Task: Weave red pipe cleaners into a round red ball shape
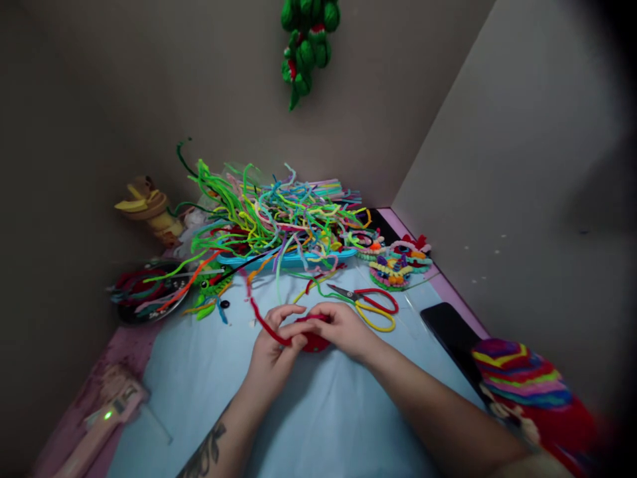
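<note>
Both hands meet over the light blue cloth in the middle of the table, around a small red pipe-cleaner piece (316,342). My left hand (276,342) is closed on it from the left, thumb and fingers bent. From between those fingers a red pipe cleaner (259,312) runs up and to the left, its far end loose. On the right side, my right hand (341,325) pinches the upper edge of the same red piece. The fingers cover much of it, so its full shape is hidden. Just beyond my right hand lie scissors (365,302) with one red and one yellow handle.
A blue tray (293,259) heaped with colourful pipe cleaners (279,209) stands at the back. A dark bowl (149,292) is at left, a glue gun (114,411) with a green light front left. Finished pipe-cleaner pieces (393,265), a phone (450,332) and a striped piece (522,372) line the right.
</note>
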Demonstrator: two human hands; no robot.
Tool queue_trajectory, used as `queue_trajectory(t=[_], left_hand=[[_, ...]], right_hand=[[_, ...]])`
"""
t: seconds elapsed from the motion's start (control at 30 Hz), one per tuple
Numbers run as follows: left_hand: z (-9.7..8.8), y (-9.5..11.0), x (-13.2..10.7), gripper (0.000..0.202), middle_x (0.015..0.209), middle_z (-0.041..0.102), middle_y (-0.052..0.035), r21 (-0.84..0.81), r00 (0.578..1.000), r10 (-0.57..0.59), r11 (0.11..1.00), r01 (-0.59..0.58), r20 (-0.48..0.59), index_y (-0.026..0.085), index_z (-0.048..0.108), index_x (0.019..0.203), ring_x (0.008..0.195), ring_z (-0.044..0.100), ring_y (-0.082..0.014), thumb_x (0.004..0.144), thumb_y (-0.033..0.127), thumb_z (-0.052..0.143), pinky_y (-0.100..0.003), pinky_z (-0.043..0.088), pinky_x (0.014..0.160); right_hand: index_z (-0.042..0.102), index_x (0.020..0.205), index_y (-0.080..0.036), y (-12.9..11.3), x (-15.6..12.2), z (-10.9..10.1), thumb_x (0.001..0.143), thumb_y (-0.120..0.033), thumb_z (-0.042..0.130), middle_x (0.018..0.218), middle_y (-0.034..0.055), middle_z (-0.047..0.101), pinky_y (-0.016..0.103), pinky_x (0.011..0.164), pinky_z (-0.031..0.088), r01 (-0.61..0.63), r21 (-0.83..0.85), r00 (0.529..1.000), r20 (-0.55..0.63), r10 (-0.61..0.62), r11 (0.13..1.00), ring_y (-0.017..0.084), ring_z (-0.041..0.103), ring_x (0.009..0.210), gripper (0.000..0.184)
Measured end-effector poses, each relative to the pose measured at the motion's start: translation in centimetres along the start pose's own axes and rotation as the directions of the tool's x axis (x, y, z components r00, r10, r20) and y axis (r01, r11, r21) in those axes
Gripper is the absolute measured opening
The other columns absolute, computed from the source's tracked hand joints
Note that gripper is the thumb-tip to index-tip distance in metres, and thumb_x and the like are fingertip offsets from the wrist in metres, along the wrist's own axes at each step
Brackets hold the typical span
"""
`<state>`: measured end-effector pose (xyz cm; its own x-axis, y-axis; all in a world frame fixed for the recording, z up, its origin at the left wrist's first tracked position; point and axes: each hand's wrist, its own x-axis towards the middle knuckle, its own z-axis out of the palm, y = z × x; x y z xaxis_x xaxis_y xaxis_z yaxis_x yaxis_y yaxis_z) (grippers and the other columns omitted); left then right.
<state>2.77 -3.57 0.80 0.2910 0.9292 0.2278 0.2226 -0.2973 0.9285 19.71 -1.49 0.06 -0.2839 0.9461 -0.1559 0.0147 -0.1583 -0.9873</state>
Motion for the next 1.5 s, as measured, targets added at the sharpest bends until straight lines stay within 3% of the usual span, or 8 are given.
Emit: queue_trajectory(t=[0.17,0.37,0.6,0.73,0.9,1.1,1.33,1.5], left_hand=[[0.5,-0.2,0.1,0.026,0.103,0.063,-0.0085,0.023,0.983,-0.12,0.992,0.124,-0.137,0.026,0.072,0.102,0.098,0.057,-0.0235,0.081,0.028,0.057,-0.036,0.043,0.088],[0.7,-0.8,0.8,0.018,0.088,0.066,-0.0079,-0.182,0.909,-0.329,0.94,0.29,-0.254,0.018,0.072,0.07,0.087,0.059,-0.0212,0.073,0.034,0.065,-0.032,0.044,0.084],[1.0,-0.1,1.0,0.028,0.071,0.062,-0.0028,-0.726,0.801,-0.581,0.488,0.485,0.145,0.014,0.062,0.069,0.07,0.057,-0.0146,0.067,0.039,0.074,-0.034,0.051,0.074],[0.6,0.2,1.0,0.027,0.066,0.063,-0.0019,-0.681,0.811,-0.569,0.541,0.494,0.136,0.014,0.062,0.069,0.066,0.057,-0.0138,0.066,0.037,0.075,-0.03,0.049,0.07],[0.1,-0.3,0.9,0.022,0.073,0.067,-0.0043,-0.441,0.881,-0.472,0.785,0.434,0.028,0.014,0.066,0.068,0.068,0.057,-0.014,0.071,0.036,0.069,-0.025,0.044,0.069],[0.3,-0.1,1.1,0.018,0.096,0.066,-0.0088,-0.259,0.913,-0.395,0.897,0.358,-0.105,0.016,0.067,0.055,0.088,0.06,-0.0203,0.067,0.03,0.069,-0.029,0.042,0.084],[0.0,-0.3,1.3,0.019,0.093,0.065,-0.0078,-0.279,0.906,-0.393,0.898,0.341,-0.157,0.017,0.065,0.058,0.095,0.058,-0.0211,0.069,0.031,0.067,-0.028,0.04,0.086],[0.2,-0.4,1.4,0.027,0.081,0.062,-0.0026,-0.388,0.854,-0.509,0.812,0.435,-0.11,0.017,0.062,0.076,0.073,0.055,-0.0144,0.069,0.042,0.068,-0.024,0.042,0.067]], right_hand=[[0.06,0.069,-0.016,0.6,0.4,-0.6,0.068,-0.041,0.069,0.056,-0.003,0.06,0.022,0.049,0.039,-0.024,0.266,0.988,-0.138,0.063,0.964,0.01,0.052,0.048,0.026],[0.06,0.068,-0.016,0.8,0.4,-0.3,0.064,-0.039,0.075,0.056,-0.0026,0.061,0.022,0.05,0.04,0.008,0.43,0.99,-0.13,0.053,0.903,0.01,0.054,0.049,0.027],[0.06,0.069,-0.017,0.7,0.4,-0.4,0.06,-0.043,0.077,0.062,-0.0014,0.063,0.024,0.055,0.042,0.021,0.509,0.991,-0.127,0.051,0.861,0.011,0.055,0.053,0.033],[0.062,0.072,-0.016,0.6,0.3,-0.9,0.064,-0.042,0.076,0.062,-0.0021,0.062,0.022,0.055,0.038,0.023,0.409,0.998,-0.06,0.001,0.912,0.009,0.052,0.054,0.03],[0.062,0.068,-0.015,0.4,0.2,-1.1,0.065,-0.042,0.075,0.058,-0.0026,0.06,0.024,0.056,0.038,-0.019,0.26,1.0,0.008,0.018,0.965,0.009,0.051,0.053,0.03],[0.056,0.061,-0.017,0.3,0.4,-0.8,0.062,-0.043,0.074,0.054,-0.0043,0.056,0.024,0.054,0.037,0.028,0.313,0.992,-0.127,0.013,0.949,0.01,0.048,0.05,0.032],[0.056,0.06,-0.017,0.1,0.3,-1.1,0.062,-0.037,0.074,0.054,-0.0035,0.055,0.023,0.054,0.035,0.044,0.34,0.992,-0.124,-0.002,0.939,0.01,0.046,0.051,0.027],[0.056,0.06,-0.017,0.1,0.3,-0.9,0.065,-0.035,0.07,0.053,-0.0032,0.056,0.023,0.052,0.035,0.021,0.267,0.98,-0.198,0.034,0.963,0.01,0.047,0.05,0.024]])
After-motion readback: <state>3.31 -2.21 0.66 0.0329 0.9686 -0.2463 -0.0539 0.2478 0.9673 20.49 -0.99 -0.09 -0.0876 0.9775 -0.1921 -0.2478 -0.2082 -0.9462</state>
